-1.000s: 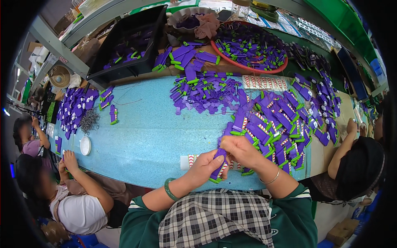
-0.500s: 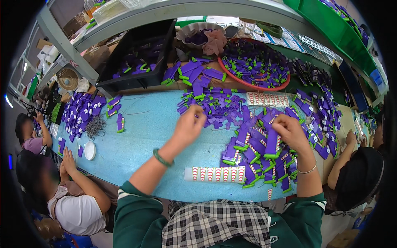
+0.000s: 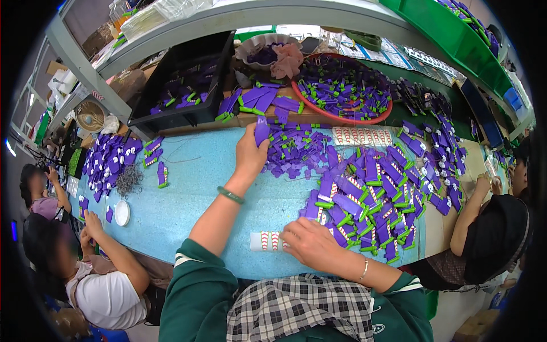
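Note:
Upright in my left hand [image 3: 249, 157] is a flat purple plastic piece [image 3: 262, 131], held between thumb and fingers near the far edge of the table. My right hand [image 3: 313, 244] is down at the near edge, its bent fingers pressed together on a white strip of stickers [image 3: 266, 241] with red chevrons. The hand covers the strip's right part, and the fingertips are partly hidden. Just beyond the left hand lies a heap of small purple parts [image 3: 296, 149]. To the right, a pile of purple pieces with green ends [image 3: 364, 199] carries similar chevron stickers.
A second sticker sheet [image 3: 364, 135] lies behind the pile. Farther back are a black bin [image 3: 199, 108] and a red-rimmed basket [image 3: 342, 121] of purple parts. A white lid [image 3: 122, 212] and wire tangle [image 3: 130, 179] lie left. Co-workers sit at both sides; a shelf beam [image 3: 273, 23] crosses above.
My left hand has moved slightly left and now holds a purple piece upright. My right hand has gone from the sticker-marked pile down and left onto the near sticker strip, leaving a piece behind.

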Demonstrator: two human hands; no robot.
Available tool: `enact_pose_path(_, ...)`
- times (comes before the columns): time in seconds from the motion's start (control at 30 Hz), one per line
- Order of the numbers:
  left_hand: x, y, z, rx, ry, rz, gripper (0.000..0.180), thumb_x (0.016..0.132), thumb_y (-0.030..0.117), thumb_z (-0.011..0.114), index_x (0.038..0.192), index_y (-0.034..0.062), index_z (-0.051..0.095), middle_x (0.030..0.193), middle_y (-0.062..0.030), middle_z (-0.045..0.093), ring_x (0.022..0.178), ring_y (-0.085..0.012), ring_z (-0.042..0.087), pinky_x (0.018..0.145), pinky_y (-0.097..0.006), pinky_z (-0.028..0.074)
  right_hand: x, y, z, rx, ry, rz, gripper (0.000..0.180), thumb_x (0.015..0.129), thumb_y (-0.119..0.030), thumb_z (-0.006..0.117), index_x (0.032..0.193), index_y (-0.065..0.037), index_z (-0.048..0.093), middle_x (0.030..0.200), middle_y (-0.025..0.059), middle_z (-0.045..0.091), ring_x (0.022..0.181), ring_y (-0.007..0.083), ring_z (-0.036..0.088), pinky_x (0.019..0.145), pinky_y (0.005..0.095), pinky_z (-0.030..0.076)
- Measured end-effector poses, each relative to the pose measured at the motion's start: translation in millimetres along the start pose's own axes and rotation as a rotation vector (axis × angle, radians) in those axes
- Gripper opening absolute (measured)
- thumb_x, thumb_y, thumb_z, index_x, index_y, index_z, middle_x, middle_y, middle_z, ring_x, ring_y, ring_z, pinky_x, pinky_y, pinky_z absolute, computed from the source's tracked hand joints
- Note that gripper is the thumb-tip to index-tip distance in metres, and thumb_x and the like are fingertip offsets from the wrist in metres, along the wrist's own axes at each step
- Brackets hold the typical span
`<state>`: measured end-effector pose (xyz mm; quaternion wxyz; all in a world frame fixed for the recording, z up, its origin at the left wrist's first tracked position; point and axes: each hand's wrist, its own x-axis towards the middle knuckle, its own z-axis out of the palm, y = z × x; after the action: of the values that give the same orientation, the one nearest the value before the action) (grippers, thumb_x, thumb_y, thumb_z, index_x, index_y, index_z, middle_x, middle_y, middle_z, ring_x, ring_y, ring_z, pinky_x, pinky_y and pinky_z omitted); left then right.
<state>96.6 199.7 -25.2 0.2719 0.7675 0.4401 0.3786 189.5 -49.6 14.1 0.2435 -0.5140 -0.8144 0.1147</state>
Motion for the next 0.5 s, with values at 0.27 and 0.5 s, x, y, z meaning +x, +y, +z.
enact_pose_path(0.27, -136, 52, -104, -0.894, -0.258, -0.456, 0.019, 0.094, 0.011, 0.048, 0.111, 0.0026, 0.043, 0.091, -0.0112, 0.058, 0.071, -0.0197, 0.062, 0.065, -0.03, 0.055, 11, -1, 32, -0.208, -0.052, 0.141, 0.034, 0.072, -0.025, 0.073, 0.1, -0.009, 0.064, 0.092, 0.0019, 0.057, 0.091, 0.0199, 0.052, 0.073, 0.0363, 0.035)
enact_pose_path(0.5, -212, 22, -95, -0.974, -0.273, -0.558, 0.021, 0.097, 0.006, 0.041, 0.117, -0.0004, 0.042, 0.096, -0.0087, 0.056, 0.09, -0.017, 0.059, 0.071, -0.03, 0.057, 22, -5, 45, -0.211, -0.004, 0.086, 0.027, 0.072, -0.018, 0.071, 0.098, -0.012, 0.065, 0.089, 0.001, 0.057, 0.089, 0.0199, 0.052, 0.077, 0.038, 0.036)
